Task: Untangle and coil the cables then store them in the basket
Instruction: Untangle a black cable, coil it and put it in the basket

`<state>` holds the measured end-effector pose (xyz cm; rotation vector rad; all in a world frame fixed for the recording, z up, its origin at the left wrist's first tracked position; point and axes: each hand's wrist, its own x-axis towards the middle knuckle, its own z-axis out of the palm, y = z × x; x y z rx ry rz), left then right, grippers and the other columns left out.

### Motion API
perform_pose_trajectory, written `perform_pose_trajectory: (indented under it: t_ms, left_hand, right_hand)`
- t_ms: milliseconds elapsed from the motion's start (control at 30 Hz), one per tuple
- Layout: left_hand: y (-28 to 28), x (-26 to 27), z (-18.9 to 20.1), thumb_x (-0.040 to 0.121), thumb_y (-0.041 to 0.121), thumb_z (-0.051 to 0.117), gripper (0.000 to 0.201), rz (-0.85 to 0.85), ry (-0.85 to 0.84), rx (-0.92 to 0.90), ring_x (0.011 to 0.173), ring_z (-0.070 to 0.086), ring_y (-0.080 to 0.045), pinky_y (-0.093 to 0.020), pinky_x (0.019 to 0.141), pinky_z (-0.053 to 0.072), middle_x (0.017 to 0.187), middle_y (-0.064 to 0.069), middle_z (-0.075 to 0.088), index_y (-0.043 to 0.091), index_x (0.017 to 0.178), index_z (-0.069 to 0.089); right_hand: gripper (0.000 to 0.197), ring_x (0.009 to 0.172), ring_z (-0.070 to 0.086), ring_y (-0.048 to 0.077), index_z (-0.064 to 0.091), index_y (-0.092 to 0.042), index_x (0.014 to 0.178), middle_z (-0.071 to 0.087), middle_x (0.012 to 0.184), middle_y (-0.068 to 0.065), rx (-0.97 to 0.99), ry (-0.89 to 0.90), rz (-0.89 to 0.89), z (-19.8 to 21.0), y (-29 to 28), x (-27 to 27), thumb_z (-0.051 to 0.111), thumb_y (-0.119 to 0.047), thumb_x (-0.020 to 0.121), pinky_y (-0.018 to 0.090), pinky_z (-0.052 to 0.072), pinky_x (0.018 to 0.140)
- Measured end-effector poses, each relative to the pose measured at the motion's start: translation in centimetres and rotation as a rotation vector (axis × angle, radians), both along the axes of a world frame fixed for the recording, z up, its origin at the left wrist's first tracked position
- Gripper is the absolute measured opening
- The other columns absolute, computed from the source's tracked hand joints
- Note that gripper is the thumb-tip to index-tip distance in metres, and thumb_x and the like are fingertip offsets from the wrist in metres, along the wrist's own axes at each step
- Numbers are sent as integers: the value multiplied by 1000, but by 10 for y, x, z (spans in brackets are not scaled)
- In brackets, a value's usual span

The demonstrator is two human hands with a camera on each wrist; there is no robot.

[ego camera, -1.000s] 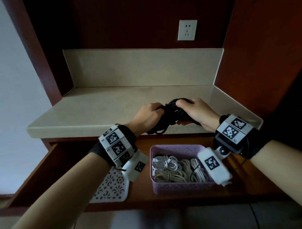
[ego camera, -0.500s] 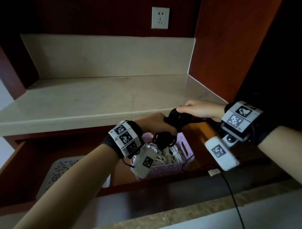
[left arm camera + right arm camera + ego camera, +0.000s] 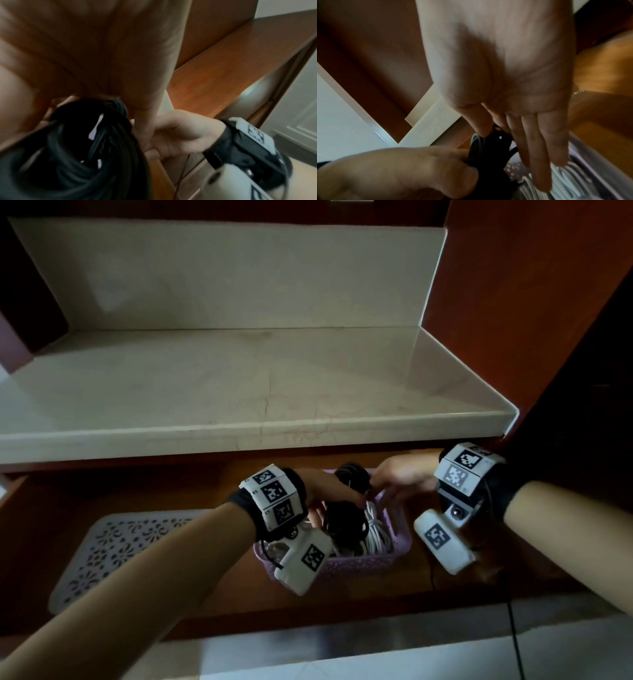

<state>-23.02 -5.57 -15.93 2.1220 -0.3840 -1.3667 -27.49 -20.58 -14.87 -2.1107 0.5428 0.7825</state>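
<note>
We see the left hand (image 3: pixel 329 487) with its fingers curled round a coiled black cable (image 3: pixel 344 515), holding the bundle down into the purple basket (image 3: pixel 370 566). In the right wrist view those left fingers (image 3: pixel 450 174) wrap the dark coil from the side, with the thumb lying along its upper edge. The upper loop of the coil rises just above the basket's far rim, between the two hands.

The right hand (image 3: pixel 400 477) hangs over the basket with its fingers (image 3: pixel 539 148) straight and close together, pointing down. Its thumb and forefinger close on the top of the black coil, where a small plug end shows between them; the other three fingers reach past the coil toward the white cables (image 3: pixel 375 529) and we cannot tell whether they touch them. In the left wrist view the right palm (image 3: pixel 176 135) sits just beside the black loops (image 3: pixel 82 155), against the left thumb.

The white cables lie coiled in the basket, directly under and beyond the right fingertips, beside the black bundle on its right-hand side. The basket stands in an open wooden drawer (image 3: pixel 137 494), below the fingers of both hands. A white perforated lid (image 3: pixel 113 549) lies flat in the drawer, well apart from the left fingers, out past the left forearm. The pale stone counter (image 3: pixel 239 392) lies above and beyond both sets of fingers.
</note>
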Motion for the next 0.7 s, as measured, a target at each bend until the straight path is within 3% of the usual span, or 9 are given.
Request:
perform_pose_trajectory:
  t_ms: [100, 300, 433, 500, 567, 633, 700]
  left_hand:
    - [-2, -3, -10, 94, 32, 56, 53, 8, 81, -13, 118, 54, -34, -42, 79, 54, 138, -17, 47, 11, 139, 41]
    - [1, 0, -11, 98, 23, 48, 42, 42, 91, -84, 119, 53, -32, -41, 86, 51, 135, -16, 51, 7, 137, 42]
    - [4, 4, -14, 100, 22, 44, 43, 47, 100, -45, 119, 54, -35, -39, 89, 50, 134, -20, 51, -1, 136, 41]
    - [2, 2, -19, 99, 30, 47, 49, 50, 33, 2, 109, 60, -33, -35, 81, 54, 131, -21, 54, -2, 136, 42]
    - [-2, -1, -26, 98, 37, 46, 54, 36, -69, 69, 88, 66, -27, -32, 74, 57, 132, -21, 53, 0, 138, 40]
    - [-5, 0, -27, 98, 37, 47, 54, 22, -128, 98, 72, 64, -23, -31, 69, 56, 128, -23, 55, 0, 136, 40]
    - [-4, 3, -25, 96, 34, 51, 52, -1, -160, 100, 65, 64, -22, -30, 65, 57, 121, -24, 59, -4, 131, 44]
  right_hand:
    - [36, 61, 65, 14, 44, 8, 129, 61, 94, 8, 100, 37, -24, -10, 1, 1, 32, -12, 101, 21, 51, 52]
    - [35, 62, 66, 16, 49, 6, 121, 65, 87, 9, 210, -54, -44, -16, -3, 6, 44, -21, 99, 30, 55, 70]
    - [37, 61, 65, 16, 51, 9, 117, 67, 99, 19, 143, -47, -29, -27, -5, 5, 46, -22, 98, 29, 55, 66]
    - [30, 53, 65, 12, 54, 5, 113, 67, 89, 15, 14, 3, 29, -32, -2, 5, 49, -19, 97, 25, 54, 58]
    - [19, 44, 61, 5, 56, 0, 105, 64, 77, 8, -100, 27, 81, -35, 1, 7, 50, -15, 96, 20, 52, 50]
    - [18, 51, 65, 8, 55, 4, 103, 66, 85, 11, -147, 58, 134, -35, 2, 11, 48, -12, 96, 21, 52, 51]
    - [26, 69, 68, 19, 53, 7, 116, 67, 101, 16, -163, 90, 176, -32, 0, 14, 45, -9, 97, 27, 54, 59]
